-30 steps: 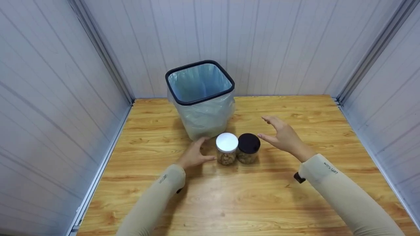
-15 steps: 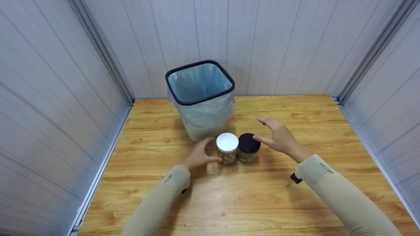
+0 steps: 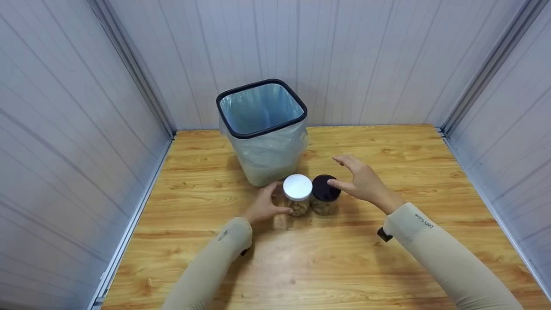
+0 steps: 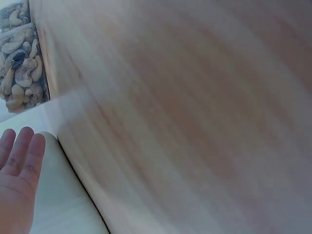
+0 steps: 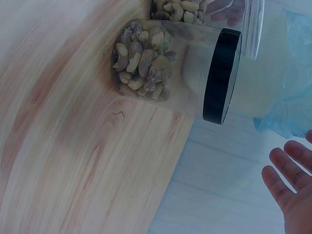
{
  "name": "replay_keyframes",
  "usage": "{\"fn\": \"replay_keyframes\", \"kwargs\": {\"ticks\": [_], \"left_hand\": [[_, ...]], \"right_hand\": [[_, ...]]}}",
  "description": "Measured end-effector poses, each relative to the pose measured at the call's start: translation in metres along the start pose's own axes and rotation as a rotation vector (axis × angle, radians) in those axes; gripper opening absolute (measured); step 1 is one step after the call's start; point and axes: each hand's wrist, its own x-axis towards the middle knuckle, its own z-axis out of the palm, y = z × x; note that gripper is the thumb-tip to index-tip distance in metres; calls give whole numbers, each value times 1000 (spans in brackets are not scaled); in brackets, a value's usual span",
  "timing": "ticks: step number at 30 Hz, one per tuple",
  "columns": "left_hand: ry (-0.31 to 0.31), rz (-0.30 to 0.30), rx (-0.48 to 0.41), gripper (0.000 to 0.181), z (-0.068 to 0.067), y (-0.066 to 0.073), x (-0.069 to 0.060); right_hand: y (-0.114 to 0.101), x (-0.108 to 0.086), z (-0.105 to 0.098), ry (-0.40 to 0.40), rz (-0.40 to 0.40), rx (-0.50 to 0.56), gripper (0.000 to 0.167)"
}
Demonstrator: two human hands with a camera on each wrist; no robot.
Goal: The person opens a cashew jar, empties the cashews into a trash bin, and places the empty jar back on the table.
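Note:
Two clear jars of cashews stand upright side by side on the wooden table. The left one, a white-lidded jar (image 3: 298,193), has my left hand (image 3: 264,206) at its left side. That thumb lies in front of the jar's lower part and the index finger reaches behind it; contact is unclear. Straight left fingers (image 4: 30,156) show in the left wrist view. Beside it is the black-lidded jar (image 3: 326,194). My right hand (image 3: 363,183) hovers at its right with fingers spread, the thumb overlapping the lid. Right fingers (image 5: 288,168) appear apart from the black lid (image 5: 222,75).
Just behind the jars stands a bin (image 3: 269,163) with a black rim, lined with a translucent bag. Pale panel walls (image 3: 370,64) enclose the back and both sides of the wooden table (image 3: 301,267).
My left hand has moved right, up to the white-lidded jar. My right hand has shifted left, its thumb now in front of the black lid. Both jars and the bin stay put.

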Motion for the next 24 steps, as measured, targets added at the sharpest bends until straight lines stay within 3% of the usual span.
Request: {"fn": "replay_keyframes", "kwargs": {"ticks": [15, 24], "left_hand": [[8, -20, 12, 90, 10, -1, 4], [23, -3, -27, 93, 15, -1, 6]], "right_hand": [[-6, 5, 8, -1, -59, -13, 70], [-11, 5, 11, -28, -37, -20, 71]]}}
